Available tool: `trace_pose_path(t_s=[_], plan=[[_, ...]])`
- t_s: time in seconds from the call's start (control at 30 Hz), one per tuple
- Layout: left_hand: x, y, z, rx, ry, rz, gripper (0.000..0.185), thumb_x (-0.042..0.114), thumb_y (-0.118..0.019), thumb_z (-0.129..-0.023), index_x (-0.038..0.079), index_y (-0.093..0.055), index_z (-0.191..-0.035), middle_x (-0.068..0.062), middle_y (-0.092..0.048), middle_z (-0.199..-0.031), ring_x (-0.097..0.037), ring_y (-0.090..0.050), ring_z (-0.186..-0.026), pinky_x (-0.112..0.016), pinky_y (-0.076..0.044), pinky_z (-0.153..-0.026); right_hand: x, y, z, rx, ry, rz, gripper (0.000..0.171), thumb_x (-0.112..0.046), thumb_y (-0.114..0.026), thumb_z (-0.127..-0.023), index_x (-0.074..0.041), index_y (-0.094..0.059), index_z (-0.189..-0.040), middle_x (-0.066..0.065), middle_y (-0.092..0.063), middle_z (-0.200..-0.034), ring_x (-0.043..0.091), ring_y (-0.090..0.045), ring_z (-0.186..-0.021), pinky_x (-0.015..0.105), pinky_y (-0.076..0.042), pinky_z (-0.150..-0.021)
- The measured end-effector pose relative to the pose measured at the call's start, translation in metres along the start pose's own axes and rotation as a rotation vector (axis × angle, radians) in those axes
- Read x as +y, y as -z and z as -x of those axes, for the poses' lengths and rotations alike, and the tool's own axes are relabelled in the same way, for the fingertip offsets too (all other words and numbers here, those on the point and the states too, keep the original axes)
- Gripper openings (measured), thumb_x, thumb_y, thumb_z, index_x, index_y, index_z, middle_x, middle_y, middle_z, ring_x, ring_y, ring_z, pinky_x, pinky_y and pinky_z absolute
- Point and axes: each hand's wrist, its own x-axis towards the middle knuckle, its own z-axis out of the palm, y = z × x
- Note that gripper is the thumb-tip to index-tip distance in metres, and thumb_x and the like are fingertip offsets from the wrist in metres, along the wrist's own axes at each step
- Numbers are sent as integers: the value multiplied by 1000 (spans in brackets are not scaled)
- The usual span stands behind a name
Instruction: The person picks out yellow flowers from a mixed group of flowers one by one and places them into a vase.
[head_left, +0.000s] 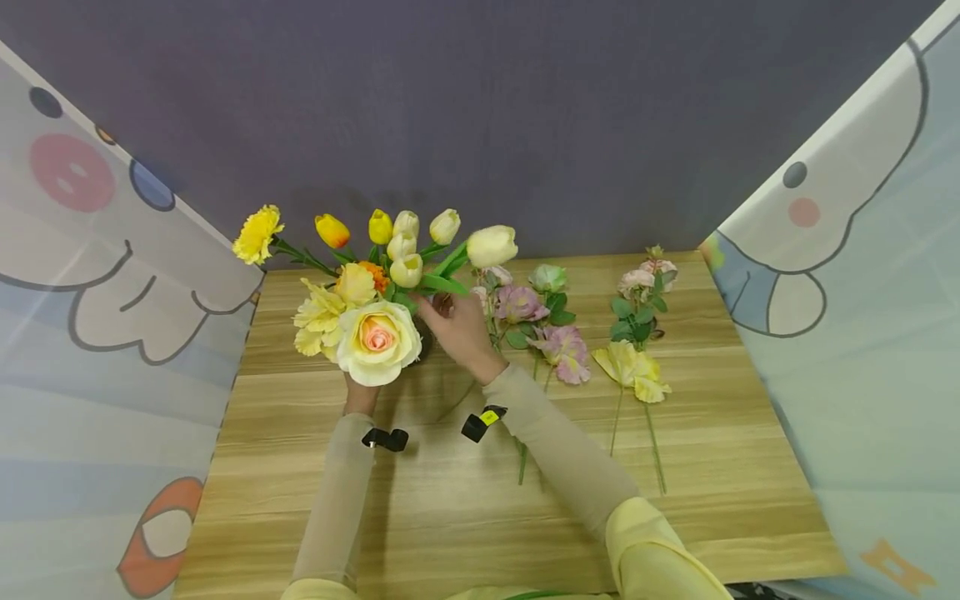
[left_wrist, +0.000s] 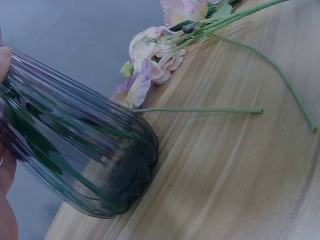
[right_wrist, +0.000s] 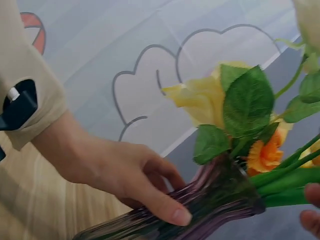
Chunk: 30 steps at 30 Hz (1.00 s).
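My left hand (head_left: 362,397) grips a ribbed, tinted glass vase (left_wrist: 80,145), with fingers and thumb (right_wrist: 175,212) round its neck in the right wrist view. Green stems show through the glass, and the vase leans. From its mouth rise a large cream rose (head_left: 378,343), yellow petals (head_left: 318,321), an orange flower (right_wrist: 265,155), a yellow carnation-like bloom (head_left: 257,235) and several tulips (head_left: 407,271). Close by the vase's mouth is my right hand (head_left: 463,335). Its fingertips (right_wrist: 311,220) are apart beside the tulip leaves (right_wrist: 285,185), with no stem visible between them.
Pink and purple flowers (head_left: 558,350) lie on the wooden table (head_left: 720,467) right of the vase. Farther right are pale pink roses (head_left: 637,283) and yellow blooms (head_left: 633,371) on long stems. A dark panel (head_left: 480,125) backs the table; cartoon-printed cloths (head_left: 862,375) flank it.
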Motion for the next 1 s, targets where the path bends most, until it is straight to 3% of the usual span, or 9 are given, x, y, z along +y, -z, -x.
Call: trace_pose_path(t_s=[0.13,0.27,0.3,0.37,0.53,0.7,0.83,0.93,1.0], plan=[[5,-3,-1,-15,88,211,63,-5,-71,-93,8,-47,-150,-9,-56,-145,-19,-49,-138,-28,-40,-116,-3,9,-2,119,181,-128,55,-39,-64,-103,9,-56,-128,16,-59,-79,15,-49,-62,32,-44,-55],[6,-4,-3,10,129,462,52,0,-62,-101,4,-46,-150,-11,-55,-146,-22,-47,-141,-32,-39,-118,-10,19,-6,250,310,-188,73,-55,-60,-100,16,-54,-119,19,-58,-81,10,-54,-68,28,-49,-62],[6,-4,-3,13,130,489,50,2,-61,-102,4,-45,-150,-11,-54,-147,-22,-47,-141,-32,-39,-118,-13,21,-7,270,326,-203,75,-56,-60,-100,17,-52,-117,17,-57,-83,9,-54,-72,26,-49,-65],[6,-5,-5,16,162,708,46,7,-51,-108,3,-42,-152,-14,-50,-151,-24,-43,-144,-35,-36,-121,-19,27,-9,274,331,-245,79,-56,-60,-99,20,-48,-115,9,-57,-90,6,-55,-78,25,-50,-71],[5,-5,-9,-9,189,823,46,14,-44,-111,5,-37,-156,-13,-45,-155,-23,-38,-148,-35,-33,-123,-33,39,-16,184,275,-326,85,-53,-61,-100,23,-41,-133,-2,-58,-107,5,-56,-84,23,-49,-77],[6,-4,-10,-14,180,652,45,12,-48,-110,6,-41,-153,-11,-48,-152,-22,-40,-146,-33,-34,-122,-38,43,-21,206,330,-288,63,-42,-62,-103,20,-56,-113,23,-62,-91,6,-56,-75,25,-49,-68],[7,-2,-7,13,97,263,52,5,-63,-101,9,-47,-150,-10,-52,-148,-21,-44,-142,-29,-35,-120,-36,42,-19,191,380,-190,32,-15,-65,-103,16,-62,-105,26,-64,-82,14,-62,-70,25,-51,-65],[27,-12,-1,35,32,-139,60,6,-71,-95,18,-49,-149,-7,-55,-145,-18,-46,-139,-28,-34,-120,-35,40,-16,180,387,-182,35,-16,-63,-104,18,-58,-110,29,-63,-89,14,-61,-75,25,-51,-67],[16,-7,-2,32,0,-273,62,5,-74,-93,18,-49,-149,-9,-55,-144,-21,-46,-139,-33,-33,-121,-37,40,-15,175,403,-193,50,-27,-61,-106,21,-51,-115,32,-60,-92,13,-60,-81,25,-51,-71]])
